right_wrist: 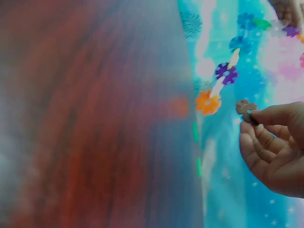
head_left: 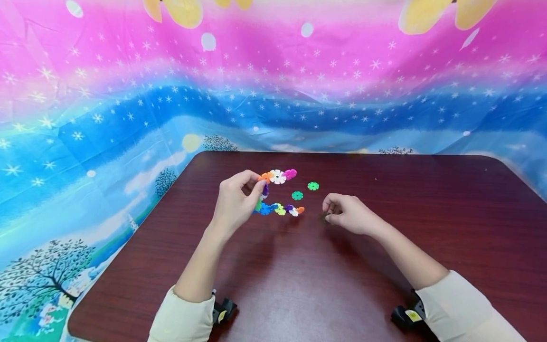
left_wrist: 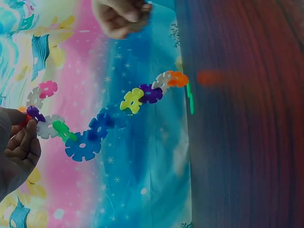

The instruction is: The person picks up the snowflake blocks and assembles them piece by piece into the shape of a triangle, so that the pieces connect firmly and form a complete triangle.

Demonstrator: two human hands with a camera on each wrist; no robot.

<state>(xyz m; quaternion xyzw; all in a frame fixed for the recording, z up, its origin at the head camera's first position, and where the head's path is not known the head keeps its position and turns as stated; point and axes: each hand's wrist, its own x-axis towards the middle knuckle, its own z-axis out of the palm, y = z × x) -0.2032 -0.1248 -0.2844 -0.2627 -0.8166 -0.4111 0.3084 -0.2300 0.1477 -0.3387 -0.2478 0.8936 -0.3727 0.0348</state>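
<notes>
My left hand [head_left: 235, 199] pinches a curved chain of colourful notched snowflake discs [head_left: 278, 177] near its orange piece. The chain is up in the air, with a pink disc [left_wrist: 48, 89] at one end and an orange disc [left_wrist: 178, 79] at the other. White, purple, green, blue and yellow discs run between them. To the right, my right hand [head_left: 350, 213] pinches a small brown notched piece [right_wrist: 245, 108] between thumb and fingertips, partly covered by them. The brown piece is apart from the chain's orange end.
Two loose green discs, a nearer one [head_left: 297, 195] and a farther one [head_left: 313, 186], lie on the dark wooden table [head_left: 282, 285] beyond my hands. A patterned pink and blue cloth [head_left: 299, 95] hangs behind the table and along its left side.
</notes>
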